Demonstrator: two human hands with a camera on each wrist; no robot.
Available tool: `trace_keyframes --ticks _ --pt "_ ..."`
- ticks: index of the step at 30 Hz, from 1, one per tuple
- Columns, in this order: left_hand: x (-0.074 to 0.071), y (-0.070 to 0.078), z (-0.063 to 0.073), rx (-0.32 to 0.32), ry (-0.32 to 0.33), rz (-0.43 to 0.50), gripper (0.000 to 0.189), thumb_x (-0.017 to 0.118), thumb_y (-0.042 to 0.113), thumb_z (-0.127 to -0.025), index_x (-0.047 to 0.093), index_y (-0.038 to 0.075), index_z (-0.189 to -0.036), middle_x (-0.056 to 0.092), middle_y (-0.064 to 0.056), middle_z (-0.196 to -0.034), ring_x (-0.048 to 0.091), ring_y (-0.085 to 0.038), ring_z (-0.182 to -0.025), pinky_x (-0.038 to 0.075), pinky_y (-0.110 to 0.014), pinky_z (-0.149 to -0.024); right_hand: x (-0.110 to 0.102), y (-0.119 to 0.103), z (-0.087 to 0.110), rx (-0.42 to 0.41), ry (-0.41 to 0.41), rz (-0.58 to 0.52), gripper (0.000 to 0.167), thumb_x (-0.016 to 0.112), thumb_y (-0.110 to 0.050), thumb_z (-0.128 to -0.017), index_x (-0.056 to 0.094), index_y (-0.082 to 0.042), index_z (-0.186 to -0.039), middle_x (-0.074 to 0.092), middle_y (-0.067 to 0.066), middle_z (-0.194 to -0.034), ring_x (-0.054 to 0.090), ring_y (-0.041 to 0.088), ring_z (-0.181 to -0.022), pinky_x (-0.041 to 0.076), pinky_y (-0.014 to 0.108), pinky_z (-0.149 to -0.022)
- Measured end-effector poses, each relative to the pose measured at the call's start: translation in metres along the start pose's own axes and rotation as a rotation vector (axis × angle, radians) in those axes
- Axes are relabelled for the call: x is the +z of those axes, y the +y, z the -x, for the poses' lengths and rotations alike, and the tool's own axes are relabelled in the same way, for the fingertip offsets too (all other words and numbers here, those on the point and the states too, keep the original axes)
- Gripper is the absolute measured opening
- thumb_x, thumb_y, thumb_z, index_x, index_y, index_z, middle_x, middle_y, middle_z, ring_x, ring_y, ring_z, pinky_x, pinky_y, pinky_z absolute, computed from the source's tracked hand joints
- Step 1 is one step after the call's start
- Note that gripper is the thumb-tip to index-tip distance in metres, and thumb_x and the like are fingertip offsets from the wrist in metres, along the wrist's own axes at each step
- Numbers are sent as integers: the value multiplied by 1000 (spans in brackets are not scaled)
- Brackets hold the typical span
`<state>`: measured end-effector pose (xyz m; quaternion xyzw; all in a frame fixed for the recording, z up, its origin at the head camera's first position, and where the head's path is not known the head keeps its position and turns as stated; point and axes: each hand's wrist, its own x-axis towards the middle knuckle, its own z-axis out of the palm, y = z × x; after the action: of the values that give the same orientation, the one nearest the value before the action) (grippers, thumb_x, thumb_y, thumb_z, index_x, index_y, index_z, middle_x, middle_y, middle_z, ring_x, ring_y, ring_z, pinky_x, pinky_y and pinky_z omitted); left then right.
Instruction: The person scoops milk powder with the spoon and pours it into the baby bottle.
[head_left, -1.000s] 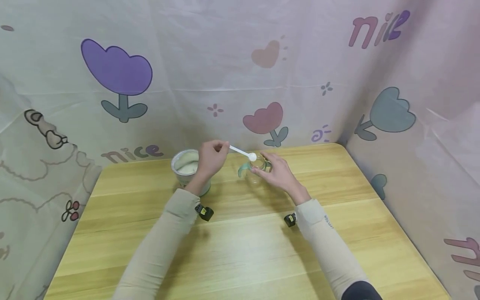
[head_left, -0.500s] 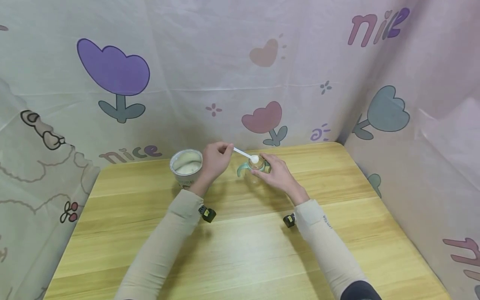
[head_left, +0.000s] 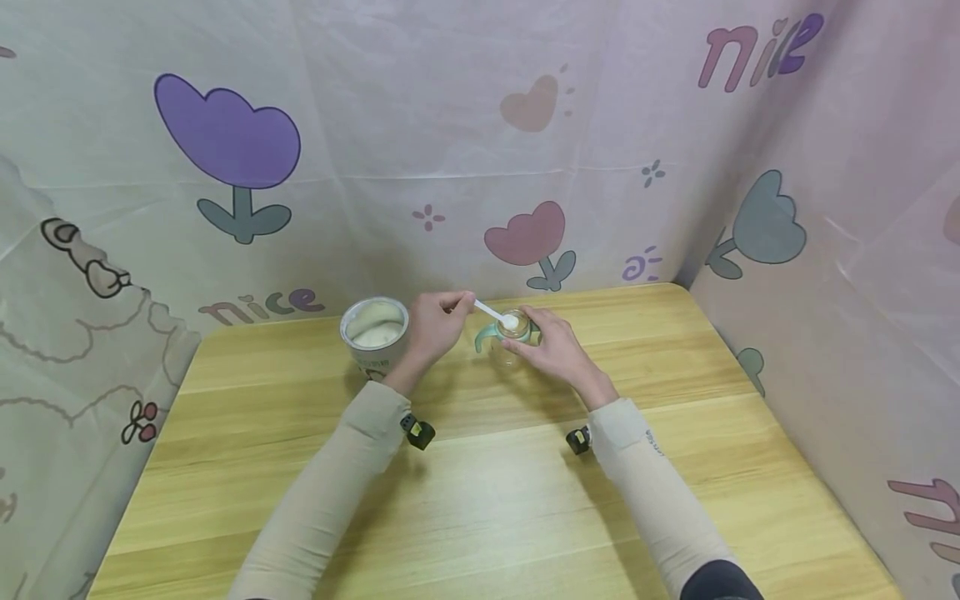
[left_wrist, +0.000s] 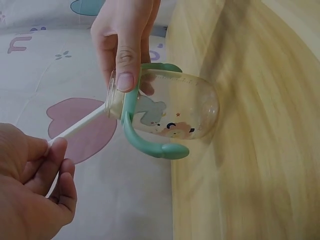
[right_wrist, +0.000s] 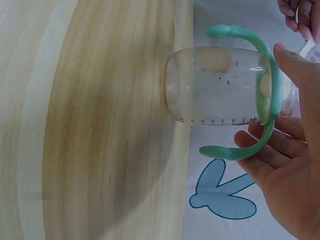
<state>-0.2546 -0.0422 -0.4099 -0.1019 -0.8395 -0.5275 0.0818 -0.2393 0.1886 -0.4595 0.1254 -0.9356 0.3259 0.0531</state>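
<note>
white scoop point(head_left: 491, 311) at the mouth of a baby bottle point(left_wrist: 175, 107)

the person's left grip point(head_left: 438, 327) pinches the handle of the white scoop between thumb and fingers, its bowl, with white powder in it, sitting at the bottle's open mouth. whether the bowl dips below the rim is hard to tell. the person's right grip point(head_left: 558, 346) grasps the baby bottle near its neck, thumb on one side and fingers on the other, around the green collar point(left_wrist: 131, 105). the bottle stands upright towards the back of the desk point(head_left: 480, 508); it is clear, with measuring marks and small printed animals, and the collar carries two curved green handles, one on each side.

to the left of the bottle, a round open tin point(head_left: 372, 360) stands on the desk with pale powder point(head_left: 377, 335) inside. the left wrist passes in front of part of it. both arms wear beige sleeves point(head_left: 318, 500), with a small black camera point(head_left: 417, 433) at each wrist. behind the desk hangs a pale cloth point(head_left: 375, 125) printed with tulips, hearts and the word "nice".
</note>
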Motion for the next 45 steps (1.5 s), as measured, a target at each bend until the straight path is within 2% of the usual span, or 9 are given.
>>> trace_keyframes --ticks 7,11,15,18,19,29,34,40,45 --pt "-1 -3 0 -15 -15 90 27 70 27 -103 82 4 -111 82 -13 -106 73 -23 -91 51 -21 -70 0 1 -1 -21 12 -3 76 80 -48 -92 54 -8 -151 62 18 -147 59 39 -135 47 56 -114" --pt "-2 -5 -1 -11 -9 161 24 72 22 -101 81 2 -110 81 -15 -103 73 -14 -90 52 -17 -71 0 1 -1 -37 20 -5 75 80 -48 -92 56 -7 -150 64 18 -143 61 38 -131 49 56 -111" --pt "-3 -6 -1 -2 3 193 22 72 20 -100 81 1 -107 81 -16 -100 54 -4 -59 40 -15 -51 0 1 -1 -26 12 -11 77 80 -49 -92 54 -8 -151 61 19 -147 59 39 -135 48 56 -114" --pt "-4 -7 0 4 2 197 23 71 19 -100 81 0 -107 81 -17 -99 37 -4 -48 29 -17 -44 0 2 -1 -10 -2 -11 79 79 -49 -93 51 -9 -154 58 19 -152 55 40 -140 44 57 -118" --pt "-4 -7 0 2 2 196 23 71 19 -100 81 0 -107 81 -17 -99 36 -4 -47 29 -17 -44 0 2 -1 -6 -6 -11 79 79 -49 -93 50 -8 -155 56 20 -153 54 40 -142 43 57 -119" --pt "-5 -6 3 14 2 155 20 70 17 -99 83 3 -105 81 -16 -94 65 -8 -70 44 -16 -57 1 3 -1 -11 1 -6 78 79 -49 -93 52 -9 -153 58 19 -151 56 40 -140 44 58 -117" --pt "-5 -8 3 23 0 139 20 71 18 -99 83 3 -105 82 -15 -94 71 -12 -78 49 -15 -62 1 2 -1 -1 -1 -6 78 78 -51 -93 52 -9 -154 58 19 -153 54 41 -141 42 59 -119" --pt "-5 -8 5 28 -5 127 21 71 17 -98 82 1 -106 82 -15 -94 71 -11 -76 50 -16 -63 2 4 -1 18 -12 -8 80 77 -53 -93 51 -10 -155 57 19 -153 54 40 -142 42 58 -119" --pt "-6 -7 7 45 -17 117 19 71 17 -97 83 4 -106 82 -15 -97 73 -18 -76 50 -16 -60 2 6 -2 21 -15 -8 79 77 -52 -94 52 -7 -154 58 19 -152 55 41 -141 43 58 -118"
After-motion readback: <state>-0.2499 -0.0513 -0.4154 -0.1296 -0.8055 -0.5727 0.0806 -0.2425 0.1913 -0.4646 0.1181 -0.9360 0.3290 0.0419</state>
